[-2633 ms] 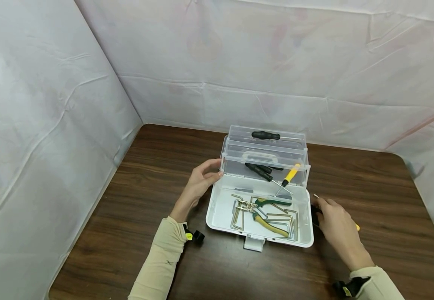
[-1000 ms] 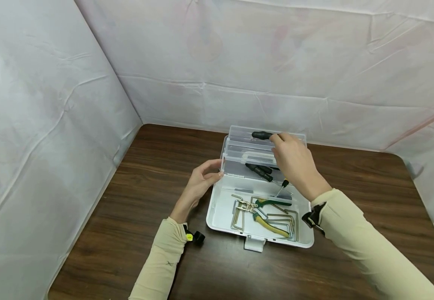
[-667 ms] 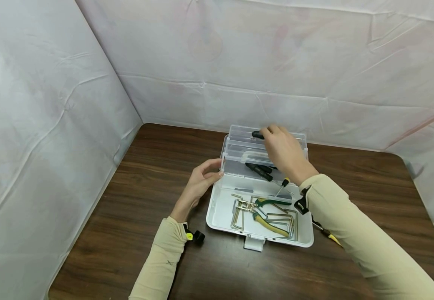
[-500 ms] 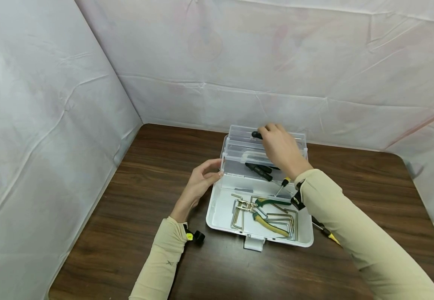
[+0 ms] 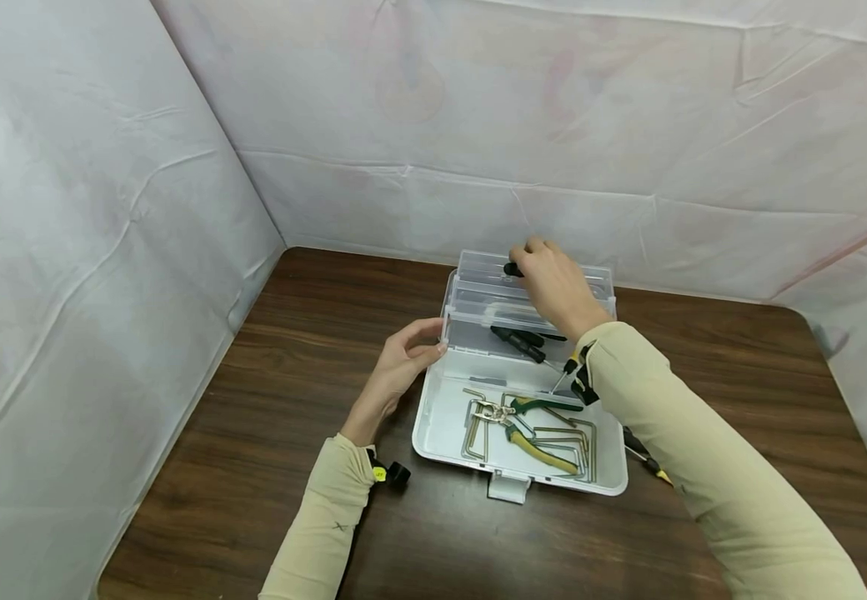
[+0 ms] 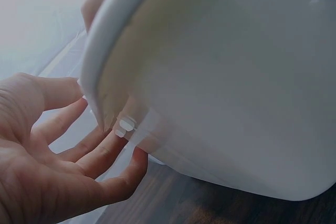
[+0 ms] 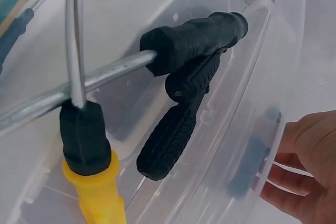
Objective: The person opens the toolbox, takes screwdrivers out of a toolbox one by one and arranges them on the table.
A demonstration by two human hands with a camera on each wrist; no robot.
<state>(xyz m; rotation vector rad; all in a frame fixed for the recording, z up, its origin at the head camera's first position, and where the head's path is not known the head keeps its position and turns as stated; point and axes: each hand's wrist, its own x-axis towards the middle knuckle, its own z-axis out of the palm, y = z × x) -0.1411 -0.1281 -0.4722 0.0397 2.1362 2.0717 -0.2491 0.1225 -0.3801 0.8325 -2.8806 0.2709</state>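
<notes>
A white toolbox stands open, its clear stepped trays raised at the back. My left hand holds the trays' left edge between thumb and fingers; in the left wrist view its fingers curve behind the box. Over the topmost tray my right hand reaches down to a black-handled screwdriver, largely covered by it. In the right wrist view that hand is at the tray wall, and the screwdriver's dark handle shows blurred through the plastic. Whether the fingers have closed round it is unclear.
Several dark-handled tools and a yellow-and-black screwdriver lie in the lower tray. Green-and-yellow pliers and several hex keys are in the box's base. Another black-and-yellow screwdriver rests on the table at right.
My right hand has left the table at the right, where a screwdriver now lies, and risen to the top tray. Recently it has edged left along the black handle. My left hand stays put.
</notes>
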